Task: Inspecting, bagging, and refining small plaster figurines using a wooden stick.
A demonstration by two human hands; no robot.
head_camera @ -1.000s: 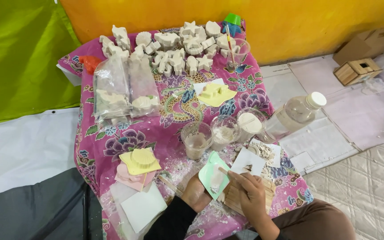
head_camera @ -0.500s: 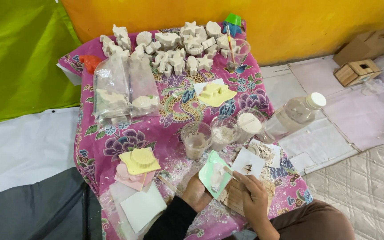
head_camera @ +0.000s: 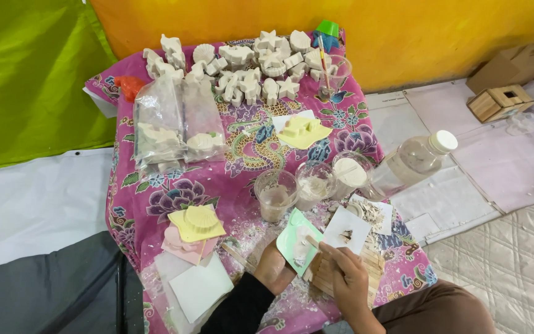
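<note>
Our left hand (head_camera: pixel 274 269) grips a green mould (head_camera: pixel 298 240) from below, and our right hand (head_camera: pixel 345 279) is closed on a stick (head_camera: pixel 314 244) working the white plaster in it. Just beyond stand three cups (head_camera: pixel 311 185) of mix. Many cast figures (head_camera: pixel 242 68) already lie at the table's (head_camera: pixel 156 204) far edge, so much seems done; this mould looks only partly filled.

Tilted pale green mould (head_camera: pixel 296 240) with white plaster, near the table's front edge
</note>
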